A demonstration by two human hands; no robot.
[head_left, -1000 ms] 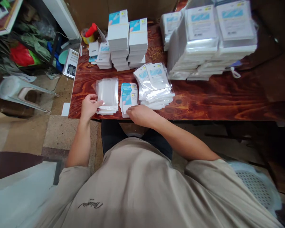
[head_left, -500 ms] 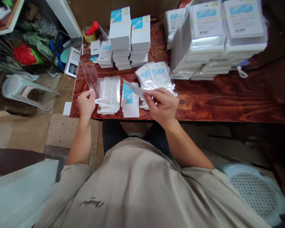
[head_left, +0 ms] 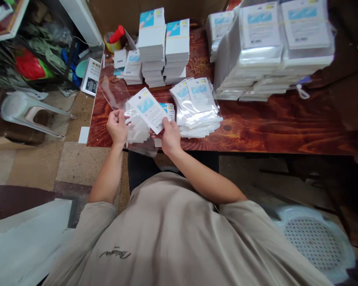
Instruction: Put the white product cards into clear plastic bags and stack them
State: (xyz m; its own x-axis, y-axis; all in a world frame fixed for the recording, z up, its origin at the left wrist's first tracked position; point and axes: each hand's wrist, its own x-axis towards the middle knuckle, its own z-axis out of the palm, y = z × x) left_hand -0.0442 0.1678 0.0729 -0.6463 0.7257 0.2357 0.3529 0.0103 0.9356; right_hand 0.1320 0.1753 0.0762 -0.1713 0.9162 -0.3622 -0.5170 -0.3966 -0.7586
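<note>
My right hand [head_left: 170,137] pinches a printed card [head_left: 148,111] by its lower right corner. The card is white with blue pictures and a hang hole, and it is tilted over the clear plastic bags [head_left: 139,133]. To the left, my left hand [head_left: 117,128] is closed, its fingertips gripping a clear plastic bag [head_left: 115,95]; part of that bag blends with the ones under it. Behind the right hand, a stack of blue and white cards [head_left: 170,108] is partly hidden. Cards in clear bags [head_left: 198,119] lie in a pile just right of that hand.
Tall stacks of white cards [head_left: 151,43] stand at the table's back. A large pile of bagged cards [head_left: 250,67] rises at the back right. Rubber bands [head_left: 201,66] lie between them. A yellow tape roll [head_left: 111,44] sits at the back left; a stool [head_left: 26,111] stands on the floor.
My right hand has moved left with the card, turning its printed face up over the clear bags. My left hand has shifted slightly right and up.
</note>
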